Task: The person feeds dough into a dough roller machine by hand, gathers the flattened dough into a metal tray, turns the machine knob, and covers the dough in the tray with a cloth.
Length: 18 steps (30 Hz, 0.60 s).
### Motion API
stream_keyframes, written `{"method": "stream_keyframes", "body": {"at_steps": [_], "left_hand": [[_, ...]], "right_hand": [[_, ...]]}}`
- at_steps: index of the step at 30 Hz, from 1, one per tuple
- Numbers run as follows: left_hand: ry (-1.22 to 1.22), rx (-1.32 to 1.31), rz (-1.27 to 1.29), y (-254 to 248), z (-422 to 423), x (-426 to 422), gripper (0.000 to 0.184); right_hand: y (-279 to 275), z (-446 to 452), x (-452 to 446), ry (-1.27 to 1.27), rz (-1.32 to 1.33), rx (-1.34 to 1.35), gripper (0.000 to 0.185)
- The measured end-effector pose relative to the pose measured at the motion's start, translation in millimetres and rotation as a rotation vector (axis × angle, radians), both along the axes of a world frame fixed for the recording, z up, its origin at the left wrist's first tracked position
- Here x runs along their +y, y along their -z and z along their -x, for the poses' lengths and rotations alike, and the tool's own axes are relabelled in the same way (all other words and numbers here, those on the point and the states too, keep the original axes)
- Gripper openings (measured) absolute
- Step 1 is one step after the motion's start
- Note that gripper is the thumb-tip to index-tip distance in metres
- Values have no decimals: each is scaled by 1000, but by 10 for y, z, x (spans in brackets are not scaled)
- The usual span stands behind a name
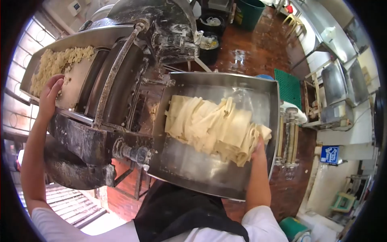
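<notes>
Pale dough sheet [201, 125] lies in overlapping folds across a metal tray [189, 173]. My right hand [259, 150] grips the right end of the folded sheet, thumb on top and the other fingers mostly hidden by dough. My left hand [51, 93] reaches over the near edge of the roller machine's feed tray [76, 82], beside crumbly dough [56, 64]. Its fingers look stretched out and hold nothing that I can see. Between the two trays are the machine's dark metal rollers [115, 80].
A threaded rod [121, 72] crosses above the rollers, and a screw knob [139, 154] juts out near the dough tray. Bins [207, 42] and a green bucket [250, 14] stand beyond. A green mat [288, 86] and another set of rollers [289, 139] are at the right.
</notes>
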<state>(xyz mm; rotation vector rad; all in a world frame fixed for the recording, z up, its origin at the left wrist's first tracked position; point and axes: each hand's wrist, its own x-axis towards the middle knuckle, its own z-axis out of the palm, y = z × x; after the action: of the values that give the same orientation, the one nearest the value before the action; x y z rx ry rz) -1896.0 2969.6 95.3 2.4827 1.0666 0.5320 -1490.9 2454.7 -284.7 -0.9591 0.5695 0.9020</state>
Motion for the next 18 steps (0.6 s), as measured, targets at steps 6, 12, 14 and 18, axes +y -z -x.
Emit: {"method": "stream_keyframes", "body": {"at_steps": [6,12,14,18], "left_hand": [[-2,68,-12,-41,-36,-5,38],[-25,167,-160,-37,-92,-75,43],[-107,138,-112,-22,-117,-86,51],[-145,256,-119,-183,-148,-232,52]], "right_hand": [[193,-201,-133,-166,135,-147,51],[-163,51,-188,-99,326,-373,37],[-119,71,-171,-100,388,-542,33],[-458,103,82,-88,503,-880,48]]}}
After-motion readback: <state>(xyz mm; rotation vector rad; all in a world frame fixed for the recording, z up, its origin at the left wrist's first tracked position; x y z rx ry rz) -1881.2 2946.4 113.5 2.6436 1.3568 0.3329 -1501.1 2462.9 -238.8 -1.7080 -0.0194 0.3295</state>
